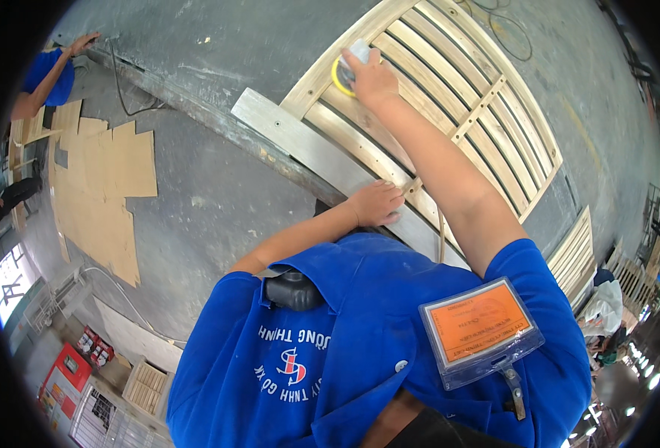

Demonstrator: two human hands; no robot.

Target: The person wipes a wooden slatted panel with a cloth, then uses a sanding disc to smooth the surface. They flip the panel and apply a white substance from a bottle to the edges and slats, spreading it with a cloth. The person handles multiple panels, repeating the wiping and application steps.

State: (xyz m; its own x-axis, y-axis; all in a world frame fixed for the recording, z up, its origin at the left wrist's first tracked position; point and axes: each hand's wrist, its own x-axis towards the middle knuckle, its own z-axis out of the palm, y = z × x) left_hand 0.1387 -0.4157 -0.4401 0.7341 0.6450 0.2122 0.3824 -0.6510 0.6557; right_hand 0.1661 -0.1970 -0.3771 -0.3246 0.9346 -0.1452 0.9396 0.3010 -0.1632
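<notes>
We judge the step in hand to be work on the face of the slatted panel (434,82), with the round yellow-rimmed tool (336,75) at the wide rail along the panel's left end, in the upper middle of the frame. The right hand (375,78) is closed around the tool's grey upper part; its grip is narrow, and the fingers hide enough that we cannot name the tool's exact kind. The left hand (378,204) lies palm down at the panel's near edge, at the centre of the frame — steadying it, we think — though we cannot tell whether its fingers pinch anything. To our eye, the next move calls for an even pressure along the rail, the tool flat against the wood and the left hand keeping the panel from sliding.

The panel lies flat on the grey worktop (255,45), from the centre of the frame up to the top edge and across to the right. It is pale, bare-looking wood, with long slats and dark gaps between them, crossed by a narrow batten (482,109) dotted with small holes. Some slats look yellower than others, and the outer rails bow in this view — probably the lens, at least in part.
</notes>
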